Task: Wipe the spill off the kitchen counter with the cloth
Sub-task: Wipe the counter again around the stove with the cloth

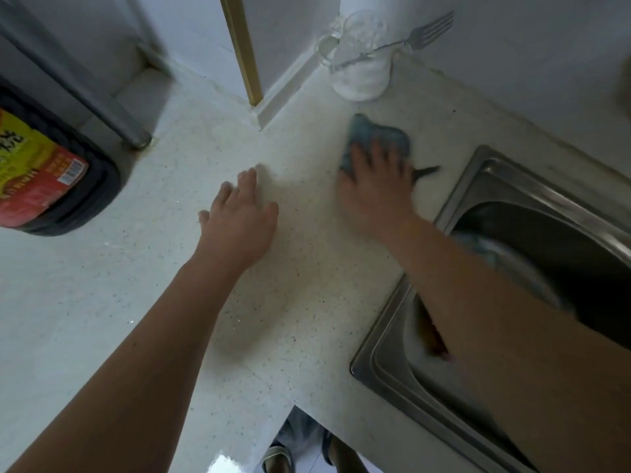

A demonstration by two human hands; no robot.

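Observation:
A blue cloth (374, 133) lies flat on the pale speckled kitchen counter (300, 268), a little left of the sink. My right hand (375, 186) presses down on it with spread, straight fingers; both are blurred by motion. A thin dark streak (426, 170) shows on the counter just right of that hand. My left hand (239, 216) rests on the counter to the left of the cloth, fingers straight and holding nothing.
A steel sink (478, 186) lies at the right, my right forearm crossing its corner. A glass jar (363, 56) with a fork (420, 35) across it stands by the back wall. A large dark bottle with a red and yellow label (44, 175) stands at left.

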